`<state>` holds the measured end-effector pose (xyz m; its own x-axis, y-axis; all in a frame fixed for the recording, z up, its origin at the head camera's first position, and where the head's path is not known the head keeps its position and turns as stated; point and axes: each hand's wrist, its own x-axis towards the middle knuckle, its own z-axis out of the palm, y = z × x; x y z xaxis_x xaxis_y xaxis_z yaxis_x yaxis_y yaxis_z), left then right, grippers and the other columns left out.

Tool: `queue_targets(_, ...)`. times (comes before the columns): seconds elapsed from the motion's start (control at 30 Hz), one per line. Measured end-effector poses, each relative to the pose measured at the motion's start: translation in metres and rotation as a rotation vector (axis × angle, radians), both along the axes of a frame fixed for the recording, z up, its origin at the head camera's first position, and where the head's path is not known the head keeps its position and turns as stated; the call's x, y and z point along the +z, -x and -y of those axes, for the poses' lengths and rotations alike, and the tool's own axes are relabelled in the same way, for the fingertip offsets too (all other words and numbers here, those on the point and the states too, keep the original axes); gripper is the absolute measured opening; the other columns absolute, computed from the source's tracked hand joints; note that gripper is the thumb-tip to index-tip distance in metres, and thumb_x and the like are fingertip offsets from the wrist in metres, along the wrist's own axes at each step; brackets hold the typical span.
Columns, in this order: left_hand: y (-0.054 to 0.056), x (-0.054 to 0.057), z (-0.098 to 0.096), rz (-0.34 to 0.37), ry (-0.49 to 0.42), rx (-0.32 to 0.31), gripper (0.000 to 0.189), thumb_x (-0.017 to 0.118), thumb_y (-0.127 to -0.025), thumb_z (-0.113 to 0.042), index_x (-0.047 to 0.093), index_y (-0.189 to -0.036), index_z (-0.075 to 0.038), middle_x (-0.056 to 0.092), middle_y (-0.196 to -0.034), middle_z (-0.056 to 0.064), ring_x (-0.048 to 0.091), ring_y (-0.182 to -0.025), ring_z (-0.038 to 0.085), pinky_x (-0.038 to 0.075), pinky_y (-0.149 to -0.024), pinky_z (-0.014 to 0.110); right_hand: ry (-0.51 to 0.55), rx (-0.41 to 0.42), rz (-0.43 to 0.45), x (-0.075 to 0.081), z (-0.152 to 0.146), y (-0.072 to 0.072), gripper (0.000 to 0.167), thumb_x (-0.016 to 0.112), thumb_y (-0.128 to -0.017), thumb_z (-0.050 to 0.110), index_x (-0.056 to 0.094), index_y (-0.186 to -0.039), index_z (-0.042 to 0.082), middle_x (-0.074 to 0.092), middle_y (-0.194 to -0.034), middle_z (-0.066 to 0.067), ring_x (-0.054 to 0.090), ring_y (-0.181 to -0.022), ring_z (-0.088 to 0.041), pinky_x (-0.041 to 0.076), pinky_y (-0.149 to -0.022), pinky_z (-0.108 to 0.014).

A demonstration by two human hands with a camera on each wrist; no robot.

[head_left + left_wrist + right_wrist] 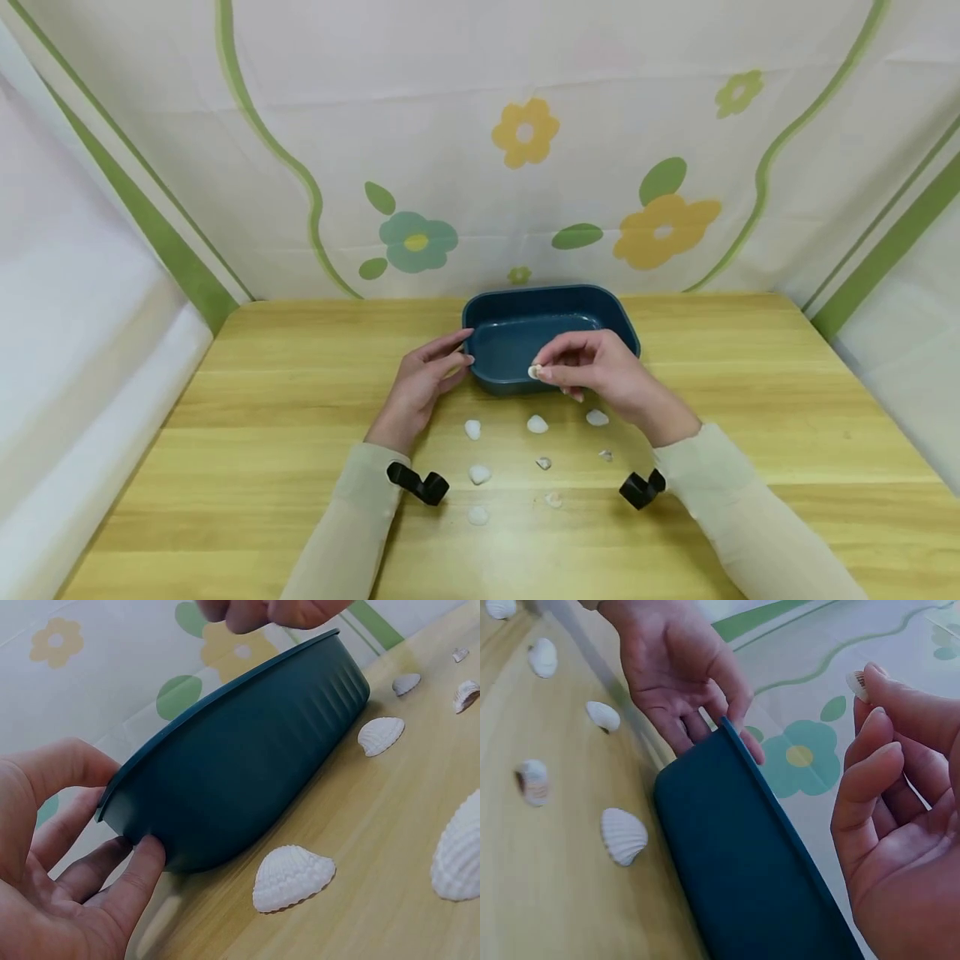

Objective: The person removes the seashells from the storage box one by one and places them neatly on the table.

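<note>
My right hand (607,375) pinches a small white seashell (535,372) between thumb and fingertips, above the near side of a dark teal plastic basin (551,293). In the right wrist view, brown ribs show on that seashell (859,685). At the basin's left end is my left hand (420,387), its loosely bent fingers touching the outside of the wall and the rim. The left wrist view shows one of its fingertips (152,851) against the wall under the rim. Several more seashells (537,424) lie on the table in front of the basin.
The light wooden table (285,400) meets a white floral cloth (450,125) just behind the basin. Similar cloth hangs at the left and right sides. Scallop-like shells lie in loose rows between the forearms, with a pale shell (478,515) among the nearest. Each wrist wears a black camera (431,487).
</note>
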<state>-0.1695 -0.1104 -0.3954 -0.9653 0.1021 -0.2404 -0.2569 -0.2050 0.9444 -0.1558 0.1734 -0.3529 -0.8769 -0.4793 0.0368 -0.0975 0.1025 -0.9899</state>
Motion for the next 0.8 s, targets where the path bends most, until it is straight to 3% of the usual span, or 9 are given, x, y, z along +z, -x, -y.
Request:
queue_targets(0.3, -0.002, 0.0, 0.0, -0.001, -0.001, 0.009, 0.046, 0.071, -0.099, -0.002, 0.069, -0.145, -0.01, 0.06, -0.157, 0.003, 0.069, -0.116, 0.012, 0.052, -0.12, 0.045, -0.02, 0.02, -0.013, -0.01, -0.015, -0.02, 0.01, 0.077, -0.099, 0.009, 0.079, -0.106, 0.003, 0.076, -0.089, 0.0, 0.055, -0.062, -0.017, 0.05, -0.049, -0.03)
queue_targets(0.47, -0.002, 0.0, 0.0, 0.005, -0.001, 0.004, 0.047, 0.071, -0.1, -0.003, 0.069, -0.145, -0.012, 0.061, -0.155, 0.0, 0.069, -0.114, 0.011, 0.053, -0.119, 0.042, -0.041, 0.018, -0.012, -0.017, -0.023, -0.03, 0.011, 0.077, -0.099, 0.008, 0.078, -0.107, 0.0, 0.076, -0.09, -0.002, 0.056, -0.062, -0.017, 0.051, -0.05, -0.027)
queue_targets(0.8, -0.002, 0.0, 0.0, 0.011, 0.004, 0.008, 0.047, 0.072, -0.099, -0.003, 0.07, -0.145, -0.013, 0.061, -0.155, -0.001, 0.069, -0.114, 0.01, 0.053, -0.118, 0.041, -0.086, 0.08, 0.037, -0.033, -0.034, -0.05, 0.013, 0.08, -0.096, 0.007, 0.077, -0.105, -0.003, 0.071, -0.081, -0.001, 0.054, -0.056, -0.013, 0.049, -0.046, -0.027)
